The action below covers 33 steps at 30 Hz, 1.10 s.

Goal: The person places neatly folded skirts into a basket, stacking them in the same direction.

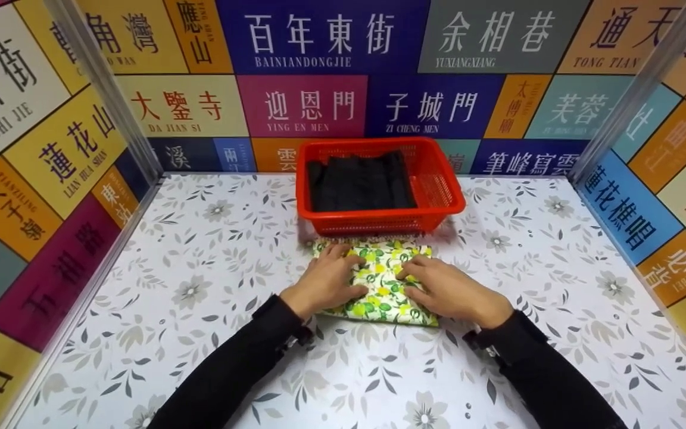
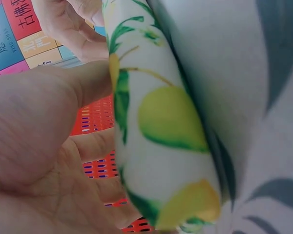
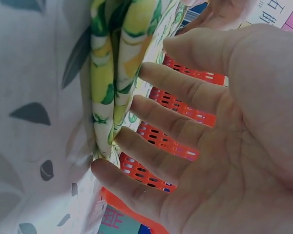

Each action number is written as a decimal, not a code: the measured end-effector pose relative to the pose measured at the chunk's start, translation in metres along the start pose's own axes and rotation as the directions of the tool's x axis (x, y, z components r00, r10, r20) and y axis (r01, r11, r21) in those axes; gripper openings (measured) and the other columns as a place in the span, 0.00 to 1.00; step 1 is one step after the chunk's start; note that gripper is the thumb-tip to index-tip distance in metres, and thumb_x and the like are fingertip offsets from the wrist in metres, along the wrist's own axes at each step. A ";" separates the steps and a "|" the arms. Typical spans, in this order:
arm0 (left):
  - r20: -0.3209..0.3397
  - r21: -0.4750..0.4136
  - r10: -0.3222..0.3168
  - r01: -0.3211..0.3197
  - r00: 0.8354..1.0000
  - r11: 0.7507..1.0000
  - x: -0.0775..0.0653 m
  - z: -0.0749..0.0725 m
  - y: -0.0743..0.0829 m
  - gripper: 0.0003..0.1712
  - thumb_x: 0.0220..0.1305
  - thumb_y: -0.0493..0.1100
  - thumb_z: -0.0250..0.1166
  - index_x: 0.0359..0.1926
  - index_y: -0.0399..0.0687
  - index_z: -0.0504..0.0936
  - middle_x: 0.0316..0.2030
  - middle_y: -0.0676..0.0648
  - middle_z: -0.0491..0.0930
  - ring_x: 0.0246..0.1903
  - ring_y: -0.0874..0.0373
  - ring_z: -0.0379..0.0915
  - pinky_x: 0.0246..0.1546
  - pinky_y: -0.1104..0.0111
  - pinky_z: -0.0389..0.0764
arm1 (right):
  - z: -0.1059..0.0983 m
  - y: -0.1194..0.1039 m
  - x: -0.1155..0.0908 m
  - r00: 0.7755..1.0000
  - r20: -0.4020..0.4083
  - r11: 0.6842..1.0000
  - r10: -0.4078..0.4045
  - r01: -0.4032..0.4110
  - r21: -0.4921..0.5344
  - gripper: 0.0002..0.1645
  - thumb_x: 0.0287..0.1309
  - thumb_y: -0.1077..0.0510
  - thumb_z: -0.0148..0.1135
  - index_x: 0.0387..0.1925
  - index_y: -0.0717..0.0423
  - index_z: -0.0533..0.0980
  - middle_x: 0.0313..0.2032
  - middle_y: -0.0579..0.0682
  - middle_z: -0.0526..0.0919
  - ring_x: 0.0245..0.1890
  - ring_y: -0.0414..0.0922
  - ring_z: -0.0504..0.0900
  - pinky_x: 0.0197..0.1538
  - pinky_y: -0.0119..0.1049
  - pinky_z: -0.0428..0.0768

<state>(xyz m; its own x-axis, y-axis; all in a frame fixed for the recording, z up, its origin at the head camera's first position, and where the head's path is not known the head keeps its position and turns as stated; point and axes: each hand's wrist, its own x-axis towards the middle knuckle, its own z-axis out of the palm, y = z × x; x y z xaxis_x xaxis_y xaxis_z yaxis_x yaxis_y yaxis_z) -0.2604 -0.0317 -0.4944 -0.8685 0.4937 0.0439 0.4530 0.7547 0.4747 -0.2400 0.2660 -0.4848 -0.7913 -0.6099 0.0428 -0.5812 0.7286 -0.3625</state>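
Note:
A folded cloth (image 1: 379, 298) with a yellow-and-green lemon print lies flat on the table, just in front of a red basket. My left hand (image 1: 330, 280) rests on its left part, fingers spread over the top. On the right part lies my right hand (image 1: 453, 289), its fingertips touching the fabric. The right wrist view shows the layered folds of the cloth (image 3: 112, 73) beside nearly straight fingers (image 3: 171, 122). In the left wrist view the rounded edge of the cloth (image 2: 161, 117) stands close by the thumb (image 2: 88, 80).
The red plastic basket (image 1: 379, 221) stands at the back middle against the wall, with folded black cloth (image 1: 361, 182) inside. The table (image 1: 224, 351) has a white leaf-and-flower cover. Panels with Chinese lettering (image 1: 307, 106) enclose the back and both sides.

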 end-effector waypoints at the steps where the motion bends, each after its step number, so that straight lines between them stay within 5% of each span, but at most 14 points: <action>1: -0.006 -0.004 0.008 -0.008 1.000 1.000 -0.001 0.000 -0.001 0.36 0.74 0.55 0.82 0.77 0.49 0.86 0.85 0.30 0.71 0.85 0.30 0.65 0.83 0.28 0.73 | 0.000 0.000 0.000 1.000 0.000 1.000 0.002 -0.002 0.003 0.19 0.85 0.55 0.67 0.69 0.55 0.86 0.65 0.58 0.87 0.66 0.58 0.88 0.71 0.62 0.86; 7: -0.042 -0.037 0.027 -0.029 0.999 0.999 -0.006 -0.003 -0.007 0.36 0.72 0.52 0.84 0.75 0.45 0.87 0.84 0.28 0.71 0.84 0.28 0.67 0.78 0.29 0.78 | 0.000 0.000 -0.002 0.999 -0.008 0.998 0.033 -0.033 0.046 0.20 0.87 0.55 0.67 0.70 0.57 0.86 0.72 0.62 0.84 0.72 0.61 0.85 0.76 0.64 0.83; 19: -0.115 -0.089 -0.078 0.068 0.990 0.994 -0.016 -0.016 -0.018 0.37 0.71 0.49 0.84 0.75 0.41 0.85 0.78 0.30 0.77 0.76 0.28 0.74 0.71 0.36 0.86 | -0.003 0.001 -0.005 0.976 -0.099 0.970 0.195 -0.177 0.164 0.31 0.87 0.53 0.66 0.80 0.63 0.77 0.78 0.72 0.76 0.78 0.69 0.80 0.82 0.70 0.78; 25: -0.109 -0.157 -0.192 0.173 0.975 0.972 -0.025 -0.020 -0.020 0.40 0.71 0.49 0.84 0.77 0.38 0.82 0.78 0.25 0.73 0.74 0.23 0.75 0.75 0.38 0.82 | -0.016 0.003 -0.008 0.951 -0.144 0.940 0.274 -0.233 0.248 0.36 0.85 0.54 0.68 0.85 0.62 0.71 0.79 0.76 0.75 0.65 0.70 0.87 0.69 0.72 0.86; 31: -0.061 -0.219 -0.289 0.270 0.955 0.938 -0.026 -0.021 -0.019 0.51 0.72 0.53 0.84 0.86 0.40 0.73 0.82 0.22 0.69 0.79 0.24 0.72 0.81 0.36 0.79 | -0.022 0.006 -0.010 0.935 -0.043 0.902 0.351 -0.326 0.282 0.40 0.86 0.50 0.67 0.84 0.70 0.68 0.52 0.69 0.93 0.46 0.58 0.92 0.46 0.50 0.88; 33: -0.048 -0.242 -0.292 0.273 0.955 0.931 -0.025 -0.021 -0.019 0.51 0.72 0.52 0.84 0.87 0.39 0.72 0.83 0.21 0.67 0.81 0.26 0.71 0.83 0.37 0.78 | -0.022 0.006 -0.011 0.922 -0.007 0.879 0.388 -0.368 0.303 0.41 0.87 0.48 0.65 0.84 0.71 0.66 0.52 0.67 0.94 0.46 0.56 0.94 0.45 0.47 0.90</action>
<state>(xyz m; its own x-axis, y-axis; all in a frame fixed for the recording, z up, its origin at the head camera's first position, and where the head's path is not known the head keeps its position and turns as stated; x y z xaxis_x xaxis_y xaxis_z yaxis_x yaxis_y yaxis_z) -0.2514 -0.0678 -0.4859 -0.9715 0.2305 -0.0550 0.1361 0.7329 0.6666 -0.2390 0.2844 -0.4668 -0.9560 -0.2777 -0.0949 -0.1625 0.7702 -0.6168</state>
